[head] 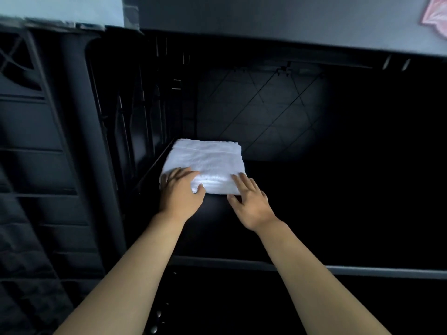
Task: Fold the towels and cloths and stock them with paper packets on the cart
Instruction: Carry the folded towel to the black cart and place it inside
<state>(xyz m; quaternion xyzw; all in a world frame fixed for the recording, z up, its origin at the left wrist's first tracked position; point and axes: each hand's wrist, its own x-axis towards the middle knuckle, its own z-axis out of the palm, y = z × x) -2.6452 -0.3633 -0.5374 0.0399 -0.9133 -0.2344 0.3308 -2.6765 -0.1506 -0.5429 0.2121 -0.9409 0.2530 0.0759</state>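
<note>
Inside the dark cart [79, 131], w/ its lower shelf [314, 213] taking most of the view, one folded white towel [205, 160] lies flat at approx 12 o'clock from the person, tight against the shelf's left wall, prob. to leave room for more stock at 3 o'clock. Left hand [180, 192] rests on the towel's near-left corner, fingers spread and straight, thumb on the front fold. Right hand [250, 201] touches the near-right corner, fingers relaxed, gripping nothing. Both look to be squaring the fold, pressing it flat.
</note>
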